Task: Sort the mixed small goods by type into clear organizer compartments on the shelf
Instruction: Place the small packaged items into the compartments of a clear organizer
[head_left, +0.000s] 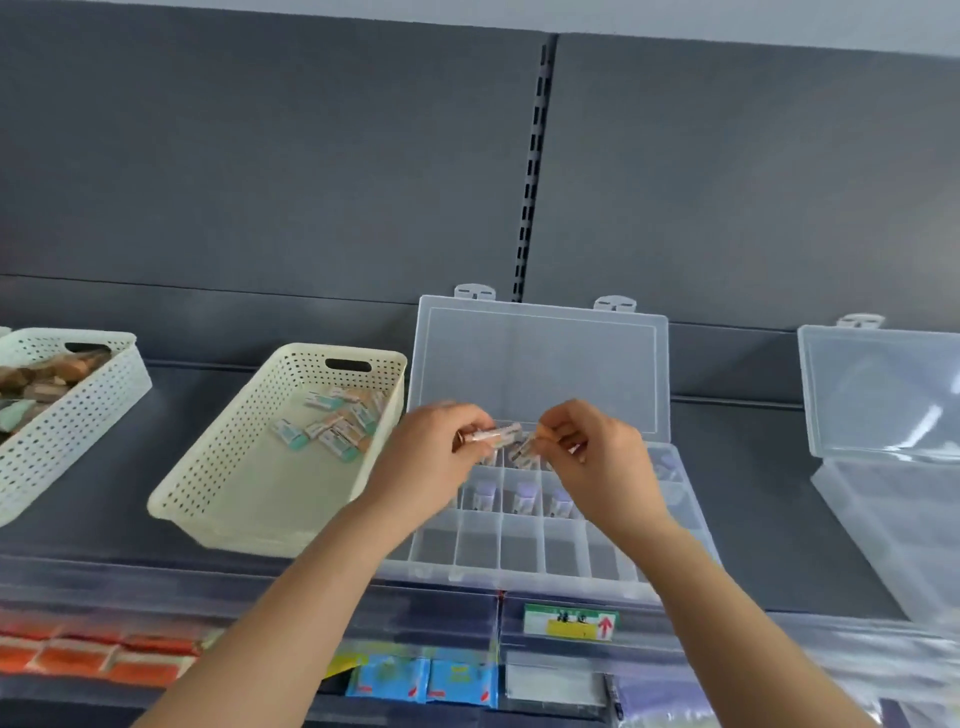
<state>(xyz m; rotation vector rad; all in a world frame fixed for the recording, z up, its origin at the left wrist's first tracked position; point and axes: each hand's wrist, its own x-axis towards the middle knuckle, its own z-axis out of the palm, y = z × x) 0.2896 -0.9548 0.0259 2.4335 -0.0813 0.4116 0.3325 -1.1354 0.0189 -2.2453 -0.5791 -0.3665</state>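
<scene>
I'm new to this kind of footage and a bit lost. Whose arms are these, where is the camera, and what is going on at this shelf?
There is no machine: a person wears a camera on the head, looking forward and down at their own bare arms. The left hand pinches a few small packets, and the right hand pinches another packet. Both are above an open clear organizer box with small compartments, a few already holding items. Left of it, a cream basket holds more loose packets. Another basket and a second clear box sit at the edges.
</scene>
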